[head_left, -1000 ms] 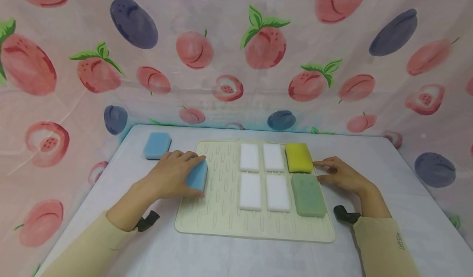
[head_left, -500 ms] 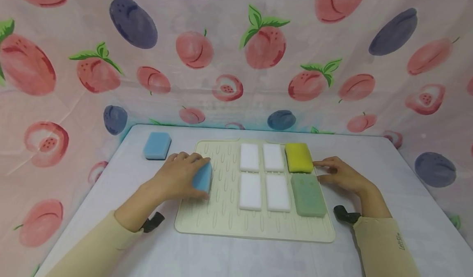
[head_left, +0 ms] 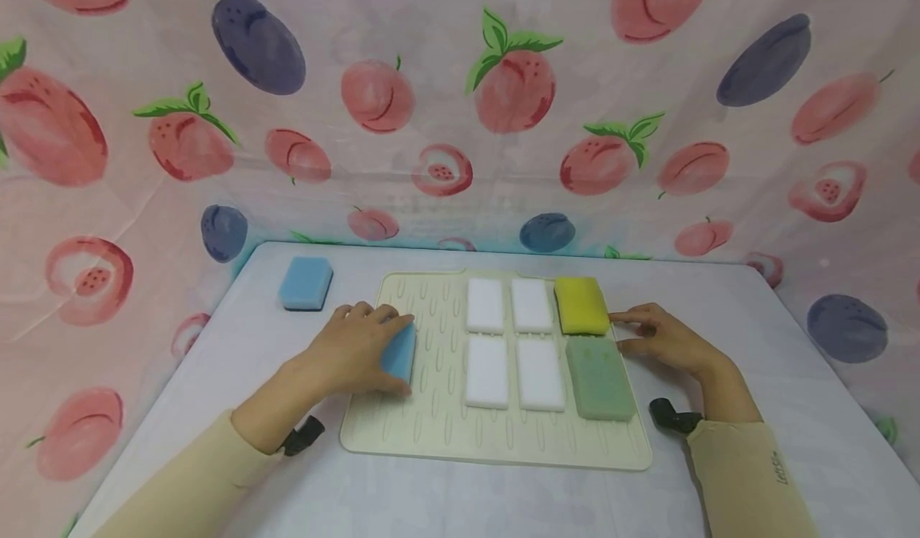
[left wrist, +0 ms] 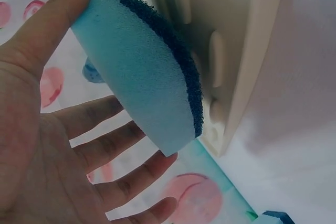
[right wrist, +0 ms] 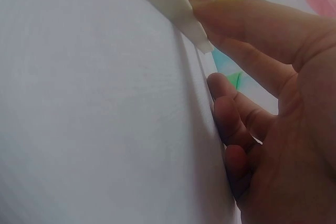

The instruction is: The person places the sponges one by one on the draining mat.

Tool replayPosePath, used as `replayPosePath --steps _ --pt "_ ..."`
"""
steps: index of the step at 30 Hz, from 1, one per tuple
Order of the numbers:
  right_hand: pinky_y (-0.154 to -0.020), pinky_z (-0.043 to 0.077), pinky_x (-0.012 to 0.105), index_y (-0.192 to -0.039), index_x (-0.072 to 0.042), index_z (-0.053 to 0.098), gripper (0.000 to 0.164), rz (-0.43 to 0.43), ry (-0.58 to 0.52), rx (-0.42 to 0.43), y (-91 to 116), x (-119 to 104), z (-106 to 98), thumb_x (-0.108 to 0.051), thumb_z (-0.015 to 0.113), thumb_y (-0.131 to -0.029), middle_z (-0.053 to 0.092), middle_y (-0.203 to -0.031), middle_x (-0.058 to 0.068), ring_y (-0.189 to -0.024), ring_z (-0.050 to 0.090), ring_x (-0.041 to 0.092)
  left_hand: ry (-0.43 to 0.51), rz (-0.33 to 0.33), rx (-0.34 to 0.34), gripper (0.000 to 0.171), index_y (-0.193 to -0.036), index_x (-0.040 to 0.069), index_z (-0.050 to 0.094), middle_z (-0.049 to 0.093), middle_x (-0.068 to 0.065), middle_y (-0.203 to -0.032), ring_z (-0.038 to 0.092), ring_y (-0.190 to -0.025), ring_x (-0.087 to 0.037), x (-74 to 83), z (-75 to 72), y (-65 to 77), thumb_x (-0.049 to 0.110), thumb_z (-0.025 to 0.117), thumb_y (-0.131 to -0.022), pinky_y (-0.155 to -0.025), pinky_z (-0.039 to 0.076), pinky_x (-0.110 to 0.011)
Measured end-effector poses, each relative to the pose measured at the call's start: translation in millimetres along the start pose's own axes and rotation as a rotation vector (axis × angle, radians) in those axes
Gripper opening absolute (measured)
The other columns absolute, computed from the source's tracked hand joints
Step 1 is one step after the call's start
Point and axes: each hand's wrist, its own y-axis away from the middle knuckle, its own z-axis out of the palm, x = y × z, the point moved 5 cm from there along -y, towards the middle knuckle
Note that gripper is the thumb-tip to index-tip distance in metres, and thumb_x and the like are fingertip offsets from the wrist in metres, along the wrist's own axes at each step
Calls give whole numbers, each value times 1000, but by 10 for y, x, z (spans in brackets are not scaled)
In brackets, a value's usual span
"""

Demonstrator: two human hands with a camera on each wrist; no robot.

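My left hand holds a light-blue sponge between thumb and fingers, over the left part of a cream ridged mat. In the left wrist view the sponge has its dark-blue scouring layer facing the mat; the thumb is at one end and fingertips touch the other. My right hand rests by the mat's right edge, index finger and thumb touching it beside a yellow sponge and a green sponge. In the right wrist view the thumb touches the mat's rim, with the other fingers loosely bent.
Several white sponge blocks lie in two rows on the mat, left of the yellow and green ones. Another blue sponge sits on the white table beyond my left hand. A fruit-print cloth hangs behind the table.
My left hand has slid the blue sponge to the right and slightly nearer to me, further onto the mat, slowing lately. My right hand has stayed at the mat's edge.
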Motion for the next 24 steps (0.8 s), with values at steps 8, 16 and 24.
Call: replayPosePath --steps 8,16,24 --pt "-93 40 39 -145 -11 62 63 -6 9 2 -4 4 0 -31 81 -88 46 -141 18 -120 43 33 -10 -1 -12 106 -153 17 52 58 -9 -147 55 -124 -37 -5 80 -4 72 84 -68 -110 40 -63" --pt "-93 40 40 -145 -11 61 64 -1 0 -4 1 -7 1 -33 81 -88 46 -142 18 -120 42 33 -17 6 -12 106 -153 17 53 58 -8 -146 54 -126 -38 6 99 2 73 84 -67 -110 40 -63" --pt "-93 40 40 -145 -11 61 64 2 -1 1 -4 -6 2 -31 81 -88 45 -141 18 -120 42 33 -13 8 -13 107 -153 17 52 58 -8 -146 55 -123 -37 12 103 12 74 84 -67 -106 43 -62"
